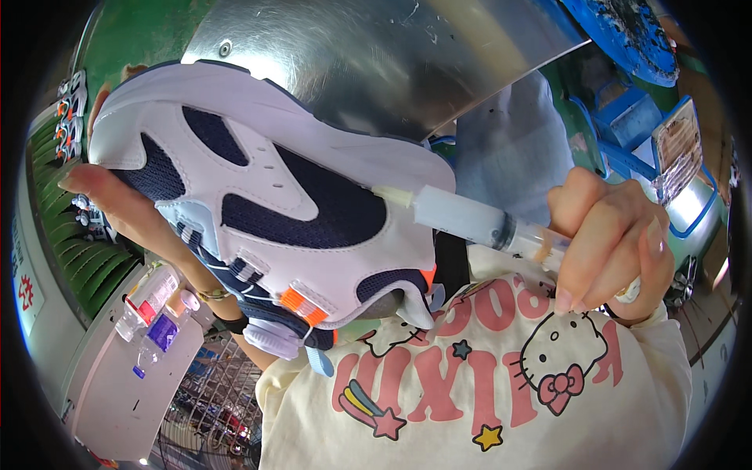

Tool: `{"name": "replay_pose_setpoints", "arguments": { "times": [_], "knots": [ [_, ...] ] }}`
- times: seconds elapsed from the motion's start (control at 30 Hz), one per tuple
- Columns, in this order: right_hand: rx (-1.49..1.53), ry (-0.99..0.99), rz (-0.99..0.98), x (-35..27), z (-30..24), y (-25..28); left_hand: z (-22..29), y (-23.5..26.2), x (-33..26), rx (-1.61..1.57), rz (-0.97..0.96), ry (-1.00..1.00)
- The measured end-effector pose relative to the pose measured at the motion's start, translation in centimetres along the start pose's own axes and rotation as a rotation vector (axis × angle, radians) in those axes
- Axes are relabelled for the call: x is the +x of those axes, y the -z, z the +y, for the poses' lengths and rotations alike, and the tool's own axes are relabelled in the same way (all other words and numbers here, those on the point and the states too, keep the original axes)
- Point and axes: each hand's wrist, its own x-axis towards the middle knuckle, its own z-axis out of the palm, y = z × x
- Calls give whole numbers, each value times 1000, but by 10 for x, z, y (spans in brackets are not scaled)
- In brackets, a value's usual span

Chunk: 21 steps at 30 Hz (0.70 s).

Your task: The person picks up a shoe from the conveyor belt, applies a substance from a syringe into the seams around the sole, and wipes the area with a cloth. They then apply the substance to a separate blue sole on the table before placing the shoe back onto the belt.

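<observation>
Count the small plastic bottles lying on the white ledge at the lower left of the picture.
2. One clear bottle with a red label lies at the ledge's upper edge; a bottle with a purple label lies just right of it. Others may be hidden behind the shoe.

Bright, even daylight fills the scene, strongest on the right, where a clear plastic box (pixel 678 149) glares white. The metal sheet (pixel 376 55) overhead carries soft, smeared reflections. Fisheye bending curves every edge (most near the black rim), and the distant background is blurred.
</observation>
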Motion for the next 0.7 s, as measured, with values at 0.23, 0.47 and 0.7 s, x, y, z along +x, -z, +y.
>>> {"name": "replay_pose_setpoints", "arguments": {
  "times": [0.23,0.47,0.7],
  "knots": [
    [-18,1,3,-6,-5,2,-5,9,-18,-112,33,202],
    [-11,12,-57,-11,-5,10,-7,22,-38,-218,80,384],
    [-108,1,8,-11,0,4,-18,28,-61,-347,82,581]
  ]
}}
